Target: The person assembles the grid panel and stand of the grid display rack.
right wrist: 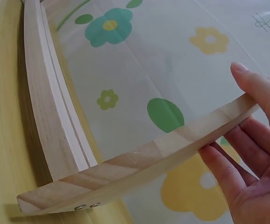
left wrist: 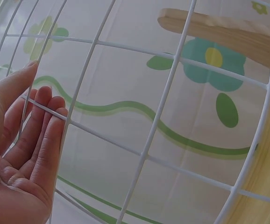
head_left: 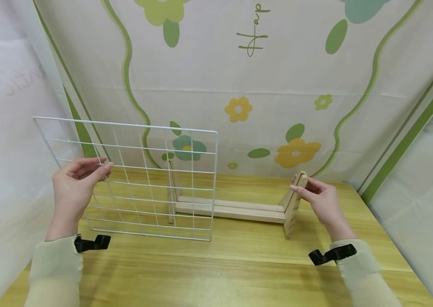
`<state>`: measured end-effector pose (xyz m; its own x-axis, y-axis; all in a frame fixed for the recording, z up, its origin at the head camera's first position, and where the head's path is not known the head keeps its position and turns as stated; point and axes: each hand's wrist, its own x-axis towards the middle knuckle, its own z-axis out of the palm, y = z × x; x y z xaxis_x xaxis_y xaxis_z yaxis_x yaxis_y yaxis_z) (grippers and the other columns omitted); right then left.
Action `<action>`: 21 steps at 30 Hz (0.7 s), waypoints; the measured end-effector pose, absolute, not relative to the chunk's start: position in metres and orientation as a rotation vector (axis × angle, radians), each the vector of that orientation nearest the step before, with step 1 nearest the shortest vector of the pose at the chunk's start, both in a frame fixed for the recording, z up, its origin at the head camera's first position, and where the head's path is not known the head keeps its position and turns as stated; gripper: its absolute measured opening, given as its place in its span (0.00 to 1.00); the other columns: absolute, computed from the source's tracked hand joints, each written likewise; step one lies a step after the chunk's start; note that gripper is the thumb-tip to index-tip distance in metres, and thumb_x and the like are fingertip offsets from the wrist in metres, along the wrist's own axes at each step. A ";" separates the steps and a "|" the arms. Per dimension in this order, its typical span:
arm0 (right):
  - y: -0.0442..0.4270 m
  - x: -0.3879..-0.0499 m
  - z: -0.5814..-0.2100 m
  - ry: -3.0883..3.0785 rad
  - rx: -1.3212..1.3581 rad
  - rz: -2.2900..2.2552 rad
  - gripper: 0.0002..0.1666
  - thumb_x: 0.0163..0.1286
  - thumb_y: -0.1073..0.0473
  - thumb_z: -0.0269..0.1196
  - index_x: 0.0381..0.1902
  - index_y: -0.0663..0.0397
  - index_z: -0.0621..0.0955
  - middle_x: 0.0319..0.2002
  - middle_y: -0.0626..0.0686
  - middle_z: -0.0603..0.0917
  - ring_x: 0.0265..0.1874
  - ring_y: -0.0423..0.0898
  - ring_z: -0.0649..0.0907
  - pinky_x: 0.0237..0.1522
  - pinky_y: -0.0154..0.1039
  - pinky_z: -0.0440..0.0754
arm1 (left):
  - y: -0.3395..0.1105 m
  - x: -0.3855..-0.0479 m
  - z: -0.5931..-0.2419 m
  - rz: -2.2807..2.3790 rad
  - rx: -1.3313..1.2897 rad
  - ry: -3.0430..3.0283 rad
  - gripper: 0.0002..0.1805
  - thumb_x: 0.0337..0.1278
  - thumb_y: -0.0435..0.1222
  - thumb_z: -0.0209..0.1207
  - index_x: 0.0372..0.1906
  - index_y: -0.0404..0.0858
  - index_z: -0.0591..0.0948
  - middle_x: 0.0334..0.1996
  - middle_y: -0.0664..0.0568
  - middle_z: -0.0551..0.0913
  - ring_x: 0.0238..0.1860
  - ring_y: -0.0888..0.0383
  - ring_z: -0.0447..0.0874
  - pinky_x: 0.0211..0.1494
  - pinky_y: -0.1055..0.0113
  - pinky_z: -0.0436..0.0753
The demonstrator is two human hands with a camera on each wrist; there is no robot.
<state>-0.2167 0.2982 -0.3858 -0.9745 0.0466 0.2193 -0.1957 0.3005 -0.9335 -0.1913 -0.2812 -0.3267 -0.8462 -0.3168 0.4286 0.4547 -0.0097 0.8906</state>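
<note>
A white wire grid panel (head_left: 150,126) is held raised and upright by my left hand (head_left: 72,187) near its left side. In the left wrist view, thumb and fingers (left wrist: 25,154) lie on either side of a wire. To the right, a pale wooden stand (head_left: 231,212) rests on the table, its base bar grooved lengthwise and joining two uprights. My right hand (head_left: 321,200) grips the top of the right upright (head_left: 293,209), thumb on one side and fingers on the other. From the head, the left upright (head_left: 174,192) shows partly behind the grid. Two screw heads (right wrist: 80,207) show on the right upright.
Beneath everything is a yellow wood-grain table (head_left: 216,273). A white cloth backdrop (head_left: 277,76) with flowers and green lines stands behind it, and cloth sides rise left and right. Each sleeve cuff carries a black clip (head_left: 92,243).
</note>
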 end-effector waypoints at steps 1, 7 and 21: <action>0.297 -0.217 -0.386 -2.364 0.140 1.733 0.30 0.68 0.48 0.71 0.63 0.57 0.82 0.56 0.57 0.85 0.50 0.41 0.84 0.45 0.33 0.86 | -0.281 -0.191 -0.327 -1.907 -0.141 -1.748 0.17 0.52 0.25 0.74 0.45 0.19 0.82 0.34 0.49 0.90 0.27 0.59 0.88 0.35 0.74 0.86; 0.291 -0.219 -0.387 -2.369 0.149 1.724 0.31 0.67 0.47 0.72 0.63 0.57 0.82 0.56 0.58 0.85 0.50 0.41 0.84 0.46 0.32 0.85 | -0.281 -0.191 -0.327 -1.902 -0.133 -1.756 0.15 0.52 0.26 0.74 0.44 0.22 0.84 0.34 0.49 0.90 0.27 0.59 0.88 0.35 0.75 0.86; 0.284 -0.223 -0.392 -2.352 0.176 1.782 0.30 0.66 0.50 0.73 0.62 0.57 0.83 0.55 0.54 0.86 0.51 0.42 0.84 0.47 0.32 0.84 | -0.280 -0.192 -0.327 -1.896 -0.142 -1.748 0.18 0.52 0.25 0.74 0.45 0.19 0.82 0.34 0.49 0.90 0.27 0.59 0.87 0.35 0.75 0.86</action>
<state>-0.2231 0.2843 -0.3915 -0.9758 0.0170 0.2181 -0.2054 0.2727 -0.9399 -0.1921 -0.2805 -0.3273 -0.8421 -0.3206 0.4337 0.4583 -0.0012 0.8888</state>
